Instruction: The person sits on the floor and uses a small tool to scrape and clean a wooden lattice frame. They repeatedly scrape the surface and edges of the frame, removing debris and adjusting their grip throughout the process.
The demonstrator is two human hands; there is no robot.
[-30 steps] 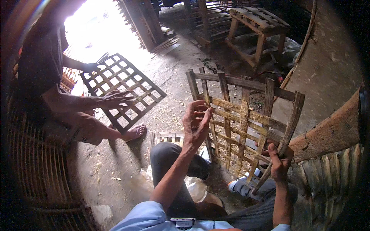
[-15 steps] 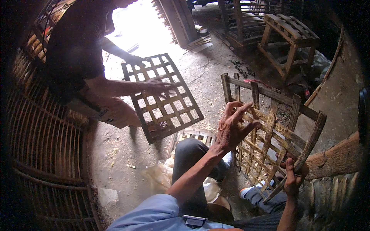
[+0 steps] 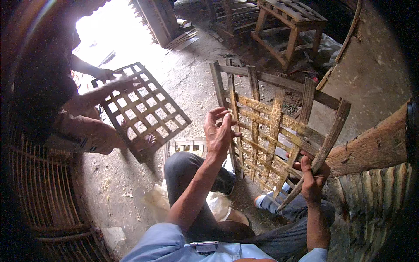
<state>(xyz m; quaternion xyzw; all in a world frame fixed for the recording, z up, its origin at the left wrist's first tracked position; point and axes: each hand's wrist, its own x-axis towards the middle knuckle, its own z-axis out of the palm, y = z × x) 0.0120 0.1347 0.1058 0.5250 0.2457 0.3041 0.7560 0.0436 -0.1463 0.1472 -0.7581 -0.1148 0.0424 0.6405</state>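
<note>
A wooden lattice frame (image 3: 276, 114) with pale crumbs stuck to its slats stands tilted before me. My right hand (image 3: 313, 177) grips its lower right edge, the thumb lying over the outer bar. At its left side is my left hand (image 3: 217, 133), fingers bent and drawn together by the outer slats. Whatever those fingers pinch, if anything, is too small to tell. To the left, another person holds a second, darker lattice panel (image 3: 146, 105), with one hand (image 3: 126, 83) spread across its upper part.
A slatted wooden stool (image 3: 292, 11) stands at the far right. On the floor near my knee lie another slatted frame (image 3: 188, 143) and a pale plastic sheet (image 3: 158, 196). A log (image 3: 371, 146) juts in from the right. Bamboo slats (image 3: 39, 187) line the left side.
My left hand has moved from over the lattice to its left side, its fingers drawing closer together. The right hand keeps its grip. The whole view has shifted, and the other person's hand has moved across their panel.
</note>
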